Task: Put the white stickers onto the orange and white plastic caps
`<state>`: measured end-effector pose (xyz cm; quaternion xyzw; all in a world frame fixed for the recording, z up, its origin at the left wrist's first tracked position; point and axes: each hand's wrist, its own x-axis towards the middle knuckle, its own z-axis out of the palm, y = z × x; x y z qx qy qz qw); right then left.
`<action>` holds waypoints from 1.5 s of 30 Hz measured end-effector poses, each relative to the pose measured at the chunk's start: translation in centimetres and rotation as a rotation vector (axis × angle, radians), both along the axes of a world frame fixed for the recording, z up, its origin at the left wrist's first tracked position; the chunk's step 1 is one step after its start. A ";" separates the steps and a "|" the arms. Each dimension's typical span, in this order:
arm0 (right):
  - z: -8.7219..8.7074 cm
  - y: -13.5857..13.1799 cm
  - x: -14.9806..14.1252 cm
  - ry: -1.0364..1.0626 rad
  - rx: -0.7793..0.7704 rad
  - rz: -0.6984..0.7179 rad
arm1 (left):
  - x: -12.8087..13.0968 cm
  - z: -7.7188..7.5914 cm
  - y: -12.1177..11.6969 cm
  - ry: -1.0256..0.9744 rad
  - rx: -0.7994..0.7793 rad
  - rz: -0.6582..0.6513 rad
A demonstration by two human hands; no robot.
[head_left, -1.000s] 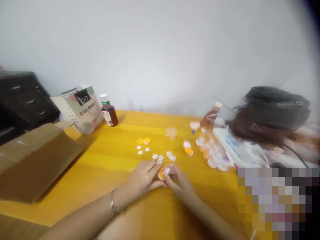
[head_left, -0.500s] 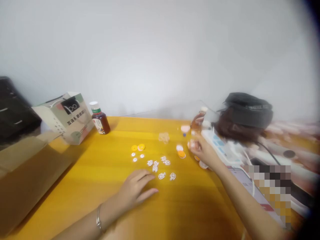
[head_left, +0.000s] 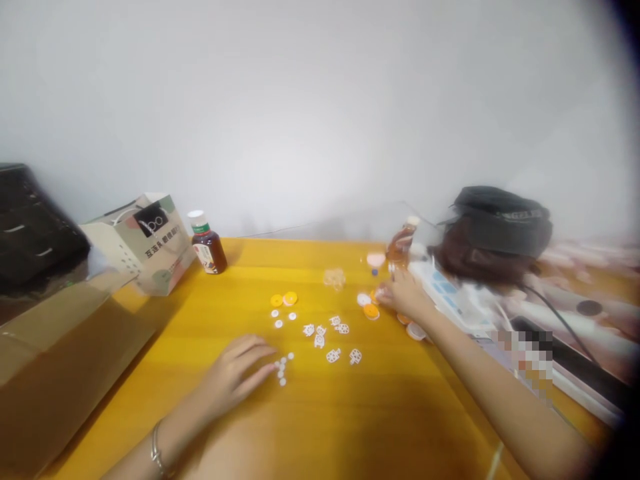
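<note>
- And here's the risk, right at the left hand (head_left: 235,370): its lower fingertip is at the tiny pale discs (head_left: 283,382), left of and nearer than the openwork pieces (head_left: 319,341), and a slight drag could scatter or bury them.
- Over to the right hand (head_left: 406,295), beyond and to the right of the openwork pieces! Its fingertips crowd the orange round piece (head_left: 371,311) and the white round piece (head_left: 363,300); a blind knuckle could bump either one away.
- Danger behind that wrist too: the brown bottle (head_left: 401,243), farther beyond the openwork pieces, could tip if the hand lifts carelessly.
- Grip check! Left: fingers loosely spread, thumb apart, pinching nothing visible. Right: fingers drawn together and bent down, something pale and blurred at the tips; whether it is pinched, I cannot tell.
- Now the count! Seven openwork pieces, flat on the table (head_left: 380,413); about six tiny pale discs, blur spoiling certainty.
- Left of and beyond the openwork pieces: three white discs (head_left: 279,324), two yellow discs (head_left: 290,298).
- Straight beyond them, the clear pieces (head_left: 334,279) overlap, number unclear; farther right, one pink round piece (head_left: 376,260), one small blue piece (head_left: 375,272).
</note>
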<state>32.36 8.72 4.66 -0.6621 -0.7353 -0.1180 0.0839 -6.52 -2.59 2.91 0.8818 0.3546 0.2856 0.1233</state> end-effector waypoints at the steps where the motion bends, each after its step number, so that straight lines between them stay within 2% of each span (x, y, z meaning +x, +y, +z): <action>1: -0.2 0.0 0.2 -0.017 -0.004 0.007 | -0.3 0.0 0.1 0.014 -0.018 0.011; 5: -1.1 -0.6 0.9 0.002 0.091 0.013 | -1.1 -0.2 0.6 0.077 -0.161 0.061; 7: -1.7 -1.6 0.7 0.139 0.202 0.050 | -1.2 -0.4 0.7 0.084 -0.230 0.066; 9: -2.5 -3.0 0.1 0.305 0.258 0.158 | -1.1 -0.8 0.8 0.075 -0.268 0.062; 11: -3.5 -4.4 -0.8 0.438 0.240 0.243 | -0.9 -1.2 0.8 0.061 -0.286 0.062; 14: -5.3 -5.5 -1.8 0.513 0.220 0.253 | -0.6 -1.6 1.0 0.051 -0.292 0.042; 17: -6.6 -5.1 -2.3 0.510 0.201 0.260 | -0.4 -1.8 1.0 0.048 -0.288 -0.001; 21: -7.5 -3.7 -2.8 0.499 0.179 0.248 | -0.8 -1.9 0.9 0.029 -0.286 -0.014; 32: -8.5 -0.9 -6.1 0.583 0.112 0.405 | -0.6 -1.7 0.8 0.024 -0.281 -0.033; 37: -8.2 -1.0 -6.6 0.659 0.103 0.433 | -0.5 -1.8 1.1 -0.002 -0.288 -0.030; 41: -7.6 -1.4 -6.5 0.734 0.162 0.378 | -0.7 -1.7 1.4 0.010 -0.324 -0.038; 45: -7.3 -1.8 -6.5 0.727 0.216 0.395 | -1.5 -1.5 1.7 0.050 -0.339 -0.080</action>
